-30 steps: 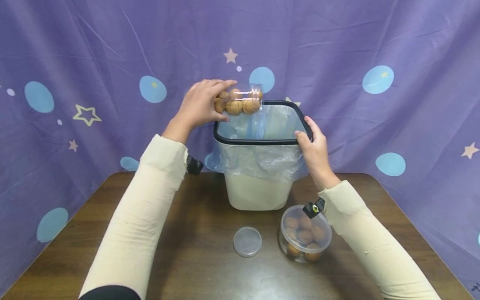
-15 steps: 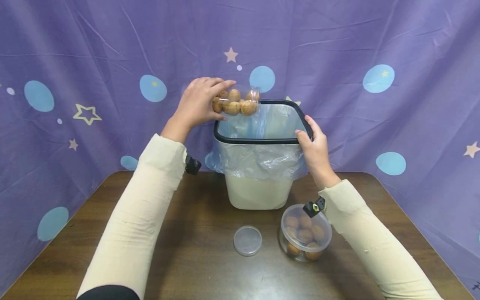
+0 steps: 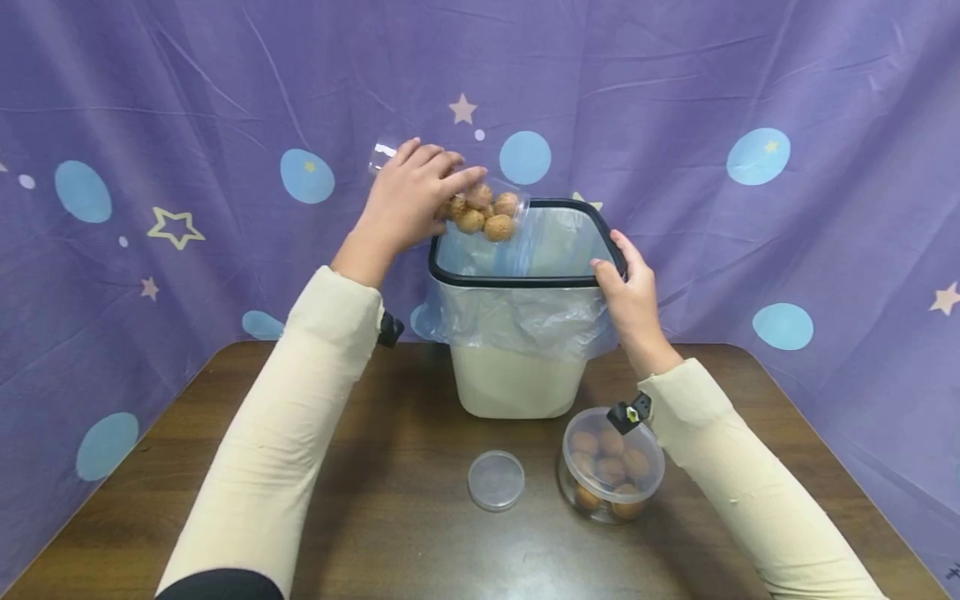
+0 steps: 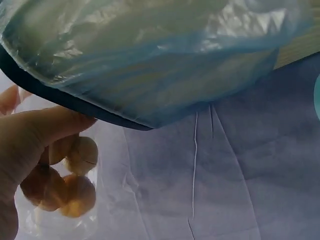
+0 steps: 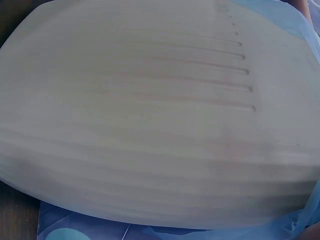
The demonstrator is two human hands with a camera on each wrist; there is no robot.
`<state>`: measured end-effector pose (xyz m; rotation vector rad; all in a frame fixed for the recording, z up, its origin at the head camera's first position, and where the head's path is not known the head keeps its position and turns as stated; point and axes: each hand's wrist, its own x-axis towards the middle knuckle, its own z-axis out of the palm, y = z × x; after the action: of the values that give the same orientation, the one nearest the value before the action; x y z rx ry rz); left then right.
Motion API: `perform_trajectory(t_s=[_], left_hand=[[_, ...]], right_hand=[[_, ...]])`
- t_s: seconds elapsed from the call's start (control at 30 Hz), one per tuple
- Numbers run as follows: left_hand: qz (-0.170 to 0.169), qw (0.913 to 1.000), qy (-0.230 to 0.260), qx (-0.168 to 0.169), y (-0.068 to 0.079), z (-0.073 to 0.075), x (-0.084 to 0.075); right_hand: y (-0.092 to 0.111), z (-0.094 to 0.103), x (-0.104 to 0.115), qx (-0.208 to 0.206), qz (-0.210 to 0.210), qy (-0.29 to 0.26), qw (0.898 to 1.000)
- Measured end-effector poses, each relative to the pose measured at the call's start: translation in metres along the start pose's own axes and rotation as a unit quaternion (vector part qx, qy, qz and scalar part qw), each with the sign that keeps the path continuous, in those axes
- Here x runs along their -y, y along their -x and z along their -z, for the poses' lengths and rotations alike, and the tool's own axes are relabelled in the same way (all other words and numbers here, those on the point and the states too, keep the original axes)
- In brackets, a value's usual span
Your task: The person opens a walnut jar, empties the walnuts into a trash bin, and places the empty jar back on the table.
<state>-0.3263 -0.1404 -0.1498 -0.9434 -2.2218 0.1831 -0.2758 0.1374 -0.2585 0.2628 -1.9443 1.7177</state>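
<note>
In the head view my left hand (image 3: 412, 196) grips a clear plastic jar (image 3: 384, 156) from above. The jar slants, its base raised at the left and its mouth lower over the bin's left rim. Several walnuts (image 3: 498, 227) lie in its lower part. The left wrist view shows the thumb (image 4: 55, 125) across the jar and walnuts (image 4: 77, 195) through its wall. My right hand (image 3: 630, 300) holds the black rim (image 3: 517, 282) of a pale trash bin (image 3: 517, 383) at its right corner. The right wrist view is mostly the bin's side (image 5: 150, 125).
A bluish translucent bag (image 3: 525, 321) lines the bin and hangs over its outside. In front, a clear round lid (image 3: 497, 481) lies on the brown table (image 3: 397, 517). To its right stands a lidded round tub (image 3: 611, 471) of walnuts. A purple curtain (image 3: 637, 100) hangs behind.
My left hand has tilted the jar from nearly level, base up and mouth down. The walnuts sit bunched in its lower part. The right hand and the bin stay in place.
</note>
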Motion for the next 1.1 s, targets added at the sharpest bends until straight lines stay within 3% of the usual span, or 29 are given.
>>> perform_trajectory(t_s=[0.4,0.7,0.9,1.1], left_hand=[[0.014,0.9992,0.024,0.029,0.0004,0.0022,-0.0017],[0.018,0.9994,0.011,0.028,0.0015,0.0005,-0.0004],[0.072,0.9952,0.064,0.012,0.0033,-0.0033,0.0018],[0.125,0.9878,0.088,0.029,0.0065,-0.0067,0.0043]], right_hand=[[0.0014,-0.0008,0.0009,0.007,-0.005,-0.004,1.000],[0.0016,-0.0010,-0.0002,0.006,0.002,-0.005,1.000],[0.0018,-0.0013,-0.0004,0.005,0.000,-0.008,1.000],[0.0041,-0.0017,-0.0001,0.007,0.006,-0.004,1.000]])
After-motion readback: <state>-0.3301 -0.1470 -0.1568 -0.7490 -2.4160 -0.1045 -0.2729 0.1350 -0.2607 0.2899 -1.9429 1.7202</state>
